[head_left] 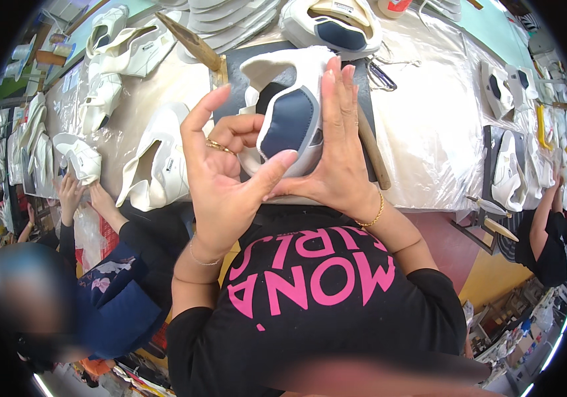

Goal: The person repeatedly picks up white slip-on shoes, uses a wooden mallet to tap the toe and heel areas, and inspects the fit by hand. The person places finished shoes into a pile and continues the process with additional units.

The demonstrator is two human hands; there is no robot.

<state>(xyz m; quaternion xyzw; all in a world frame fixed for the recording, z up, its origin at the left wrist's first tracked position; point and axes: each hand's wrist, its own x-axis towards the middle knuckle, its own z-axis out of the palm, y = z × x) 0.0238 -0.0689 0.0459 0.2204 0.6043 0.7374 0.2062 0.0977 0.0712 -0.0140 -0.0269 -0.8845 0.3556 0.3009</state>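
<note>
A white shoe upper (310, 86) with a navy heel panel stands upright in front of me, its heel toward me. My left hand (227, 165) grips its left side, middle fingers bent against the collar and thumb at the heel's lower edge. My right hand (343, 145) presses along its right side, fingers straight up together and thumb stretched beneath the heel. Under the shoe lies a dark board (234, 79). A wooden handle (375, 155) shows just right of my right hand. Another white shoe upper (161, 165) lies left of my left hand.
Stacked pale pieces (230, 23) and another white upper (333, 30) sit at the back. A wooden-handled tool (190, 41) and a dark looped metal tool (382, 76) lie nearby. Plastic sheeting (422, 119) covers the table. Co-workers' hands (85, 198) hold a shoe at left.
</note>
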